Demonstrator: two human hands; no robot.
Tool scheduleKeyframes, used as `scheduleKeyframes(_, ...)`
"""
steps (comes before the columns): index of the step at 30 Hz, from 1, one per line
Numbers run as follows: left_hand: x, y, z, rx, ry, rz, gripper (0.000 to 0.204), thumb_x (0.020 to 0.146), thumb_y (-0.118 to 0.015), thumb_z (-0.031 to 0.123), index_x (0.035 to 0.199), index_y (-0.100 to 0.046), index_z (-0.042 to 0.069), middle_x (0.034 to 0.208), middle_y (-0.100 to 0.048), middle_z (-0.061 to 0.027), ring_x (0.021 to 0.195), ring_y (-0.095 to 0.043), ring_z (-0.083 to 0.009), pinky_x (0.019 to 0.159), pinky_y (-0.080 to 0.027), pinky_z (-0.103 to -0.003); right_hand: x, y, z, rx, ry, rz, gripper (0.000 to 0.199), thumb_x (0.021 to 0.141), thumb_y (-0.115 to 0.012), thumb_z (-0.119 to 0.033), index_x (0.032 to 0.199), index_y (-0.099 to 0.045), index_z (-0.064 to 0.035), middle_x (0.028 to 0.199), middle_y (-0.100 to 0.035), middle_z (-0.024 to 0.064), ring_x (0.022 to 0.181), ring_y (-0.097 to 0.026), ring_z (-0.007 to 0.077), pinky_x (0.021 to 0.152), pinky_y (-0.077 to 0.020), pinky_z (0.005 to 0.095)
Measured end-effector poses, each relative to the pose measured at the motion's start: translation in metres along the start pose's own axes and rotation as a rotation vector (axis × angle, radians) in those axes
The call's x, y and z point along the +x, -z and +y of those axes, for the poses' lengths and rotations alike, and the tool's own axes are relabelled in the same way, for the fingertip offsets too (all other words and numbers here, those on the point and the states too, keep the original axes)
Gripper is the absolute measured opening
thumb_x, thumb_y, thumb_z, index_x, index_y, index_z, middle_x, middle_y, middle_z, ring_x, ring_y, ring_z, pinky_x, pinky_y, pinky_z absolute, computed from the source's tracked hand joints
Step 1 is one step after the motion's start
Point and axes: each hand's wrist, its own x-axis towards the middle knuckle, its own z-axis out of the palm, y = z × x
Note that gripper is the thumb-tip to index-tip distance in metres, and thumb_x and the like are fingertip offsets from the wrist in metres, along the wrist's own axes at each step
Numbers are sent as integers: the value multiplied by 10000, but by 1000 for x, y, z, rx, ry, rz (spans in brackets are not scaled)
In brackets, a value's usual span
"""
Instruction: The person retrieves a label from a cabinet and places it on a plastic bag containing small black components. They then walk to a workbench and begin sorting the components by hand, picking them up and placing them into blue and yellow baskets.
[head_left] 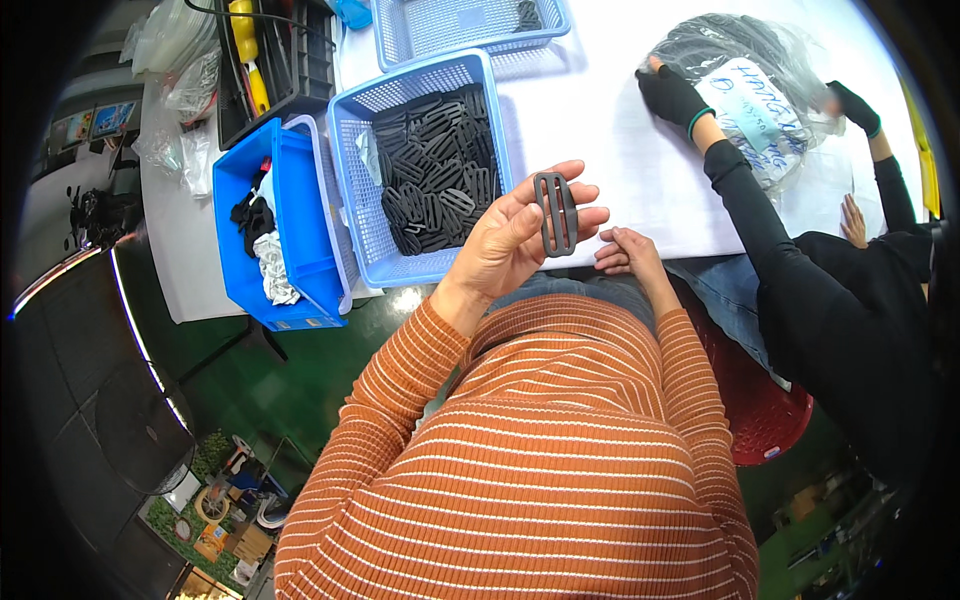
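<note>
A black plastic slider buckle (557, 215) with long slots is held up in my left hand (500, 245), between the thumb and the fingers, over the table's near edge. My right hand (632, 255) rests at that edge, just right of the buckle; its fingers are loosely bent and nothing shows in them. To the left of my left hand, a light-blue mesh basket (410, 270) holds a heap of similar black buckles (435, 165).
A blue bin (305, 240) with cloths stands left of the basket. Another light-blue basket (470, 45) sits behind. At right, a co-worker's gloved hands (672, 100) touch a clear bag (720, 40) of black items. A red stool (750, 425) is beside me.
</note>
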Motion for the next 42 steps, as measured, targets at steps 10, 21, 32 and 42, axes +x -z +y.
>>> scheduleKeyframes(10,-10,12,8,0,-10,-5,684,886,-573,327,1394,-249,3,1263,-518,-166,1122,-554,-314,927,-495,-418,-1,-6,-1,12,4,70,407,946,-466,-368,1028,-593,10,790,-667,120,640,-669,167,536,-523,227)
scheduleKeyframes(21,-10,22,15,144,76,106,646,895,-561,164,1434,-212,104,1298,-473,-193,1083,-579,-286,830,-549,-336,-1,-7,-2,22,-18,82,403,931,-491,-373,1034,-598,1,789,-666,128,650,-667,175,550,-521,230)
scheduleKeyframes(32,-49,88,12,53,-33,408,326,974,-436,213,1253,-425,44,836,-624,-86,552,-598,-109,420,-466,-176,2,-6,-5,18,-54,99,385,931,-499,-349,1026,-596,11,768,-663,137,632,-669,196,545,-540,261)
scheduleKeyframes(42,-47,112,22,107,-116,747,375,980,-399,380,925,-564,48,537,-494,-7,322,-298,-44,298,-231,-178,0,-9,-12,11,-90,105,395,927,-499,-359,1031,-594,10,748,-657,117,633,-663,187,562,-550,268)
